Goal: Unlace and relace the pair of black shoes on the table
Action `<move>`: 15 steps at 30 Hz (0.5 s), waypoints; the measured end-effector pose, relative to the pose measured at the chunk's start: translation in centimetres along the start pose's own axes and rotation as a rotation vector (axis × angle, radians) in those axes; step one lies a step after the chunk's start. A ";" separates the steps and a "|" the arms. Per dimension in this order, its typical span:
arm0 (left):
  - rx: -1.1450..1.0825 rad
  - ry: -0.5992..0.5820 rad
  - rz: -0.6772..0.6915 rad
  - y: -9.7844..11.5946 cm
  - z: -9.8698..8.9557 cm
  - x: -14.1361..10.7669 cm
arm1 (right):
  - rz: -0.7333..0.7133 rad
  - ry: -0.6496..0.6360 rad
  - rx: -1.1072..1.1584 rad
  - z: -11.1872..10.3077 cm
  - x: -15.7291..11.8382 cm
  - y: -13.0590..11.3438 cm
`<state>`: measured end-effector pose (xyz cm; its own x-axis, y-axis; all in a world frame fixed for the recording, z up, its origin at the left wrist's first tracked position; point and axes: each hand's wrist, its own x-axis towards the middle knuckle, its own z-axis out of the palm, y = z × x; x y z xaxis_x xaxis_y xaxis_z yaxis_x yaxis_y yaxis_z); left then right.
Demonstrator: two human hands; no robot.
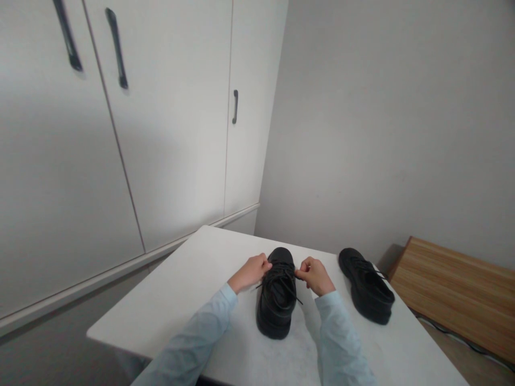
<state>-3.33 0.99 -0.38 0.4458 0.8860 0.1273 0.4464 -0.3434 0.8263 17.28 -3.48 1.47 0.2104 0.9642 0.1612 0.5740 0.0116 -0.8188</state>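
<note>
A black lace-up shoe [277,305] stands upright on the white table, its toe pointing away from me. My left hand [254,271] is at the left side of its lacing, fingers pinched on the shoelace. On the other side my right hand [314,274] pinches the lace too, thumb and forefinger pressed together close to the shoe's edge. Loose lace ends stick out on both sides below the hands. To the right lies the matching black shoe [372,297], also upright, with a lace end poking out to its right. Neither hand touches it.
Both shoes rest on a white table [173,316] with a rounded left corner. White cupboards [181,134] with dark handles run along the left, and a grey wall [386,134] rises behind. A wood-grain surface [462,289] stands at the right, with a cable [454,335] along its edge.
</note>
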 end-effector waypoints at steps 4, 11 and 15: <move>-0.056 -0.085 -0.089 -0.7 -0.2 0.1 | 0.030 -0.011 -0.042 0.0 -0.2 -0.3; -0.151 -0.200 -0.163 -1.4 -0.7 0.1 | 0.085 -0.068 -0.110 -0.2 -0.4 -0.6; -0.184 -0.231 -0.206 -1.9 -0.8 0.3 | 0.094 -0.089 -0.118 -0.2 -0.3 -0.4</move>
<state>-4.65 2.15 -1.45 0.5340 0.8298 -0.1620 0.4073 -0.0846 0.9094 17.19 -3.79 1.85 0.2001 0.9792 0.0331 0.6453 -0.1063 -0.7565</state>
